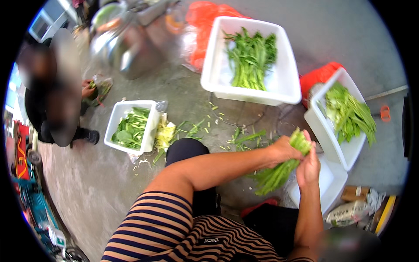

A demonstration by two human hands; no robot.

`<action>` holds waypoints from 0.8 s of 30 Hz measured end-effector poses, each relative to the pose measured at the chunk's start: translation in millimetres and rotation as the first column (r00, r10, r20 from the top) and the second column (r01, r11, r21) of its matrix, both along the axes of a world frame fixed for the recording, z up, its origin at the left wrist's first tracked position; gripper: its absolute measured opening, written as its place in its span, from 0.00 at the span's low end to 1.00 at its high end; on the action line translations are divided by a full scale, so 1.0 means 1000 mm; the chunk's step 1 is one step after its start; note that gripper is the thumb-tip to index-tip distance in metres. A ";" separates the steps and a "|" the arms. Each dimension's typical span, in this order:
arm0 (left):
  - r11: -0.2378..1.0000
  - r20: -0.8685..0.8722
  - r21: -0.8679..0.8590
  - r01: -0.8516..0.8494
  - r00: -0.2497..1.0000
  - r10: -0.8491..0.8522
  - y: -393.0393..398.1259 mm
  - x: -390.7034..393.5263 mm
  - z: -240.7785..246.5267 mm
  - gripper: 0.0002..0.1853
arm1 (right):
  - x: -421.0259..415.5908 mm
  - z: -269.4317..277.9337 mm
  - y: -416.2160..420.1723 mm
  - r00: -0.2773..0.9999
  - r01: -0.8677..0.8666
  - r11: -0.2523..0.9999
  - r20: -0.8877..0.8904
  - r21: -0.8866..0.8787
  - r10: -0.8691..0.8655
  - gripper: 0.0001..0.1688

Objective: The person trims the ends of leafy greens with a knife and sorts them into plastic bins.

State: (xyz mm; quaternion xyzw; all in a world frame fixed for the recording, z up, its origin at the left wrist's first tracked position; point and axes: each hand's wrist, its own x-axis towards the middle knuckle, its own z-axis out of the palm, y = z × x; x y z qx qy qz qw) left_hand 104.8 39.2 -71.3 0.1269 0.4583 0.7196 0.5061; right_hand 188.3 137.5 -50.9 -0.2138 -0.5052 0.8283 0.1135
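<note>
A bunch of long leafy green vegetables (pixel 276 178) is held over my lap, slanting, with its pale stalk ends up and its leaves hanging down to the left. My left hand (pixel 283 151) is wrapped around the stalks near their upper ends. Against the other side of the same stalks lies my right hand (pixel 310 168), palm in and fingers pointing upward. Just below and right of the hands is a white plastic tub (pixel 338 185). Leaf and stem scraps (pixel 248 137) litter the concrete floor beyond my left forearm.
A large white tub (pixel 252 95) and a tilted white tub (pixel 330 149) hold greens; a smaller tub (pixel 150 131) at left holds cut leaves. Orange-handled scissors (pixel 385 113) lie at right. A red plastic bag (pixel 199 39) is behind. Another person (pixel 34 108) handles greens at far left.
</note>
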 end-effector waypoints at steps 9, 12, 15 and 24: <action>1.000 0.071 -0.012 0.015 0.997 -0.014 -0.004 -0.003 0.009 0.13 | -0.008 0.007 0.003 0.991 -0.114 0.993 -0.060 0.041 0.116 0.30; 0.999 0.105 0.013 0.044 0.993 -0.045 -0.007 -0.004 0.013 0.13 | -0.010 0.005 0.007 0.978 -0.184 0.983 -0.100 -0.016 0.181 0.33; 0.999 0.149 0.032 0.007 0.989 -0.012 -0.011 -0.006 0.016 0.12 | -0.007 0.008 0.007 0.966 -0.202 0.971 -0.188 -0.126 0.177 0.36; 0.954 -0.163 0.244 0.172 0.977 -0.135 -0.006 0.000 0.009 0.21 | -0.005 0.015 0.000 0.966 -0.258 0.951 0.032 0.172 0.256 0.43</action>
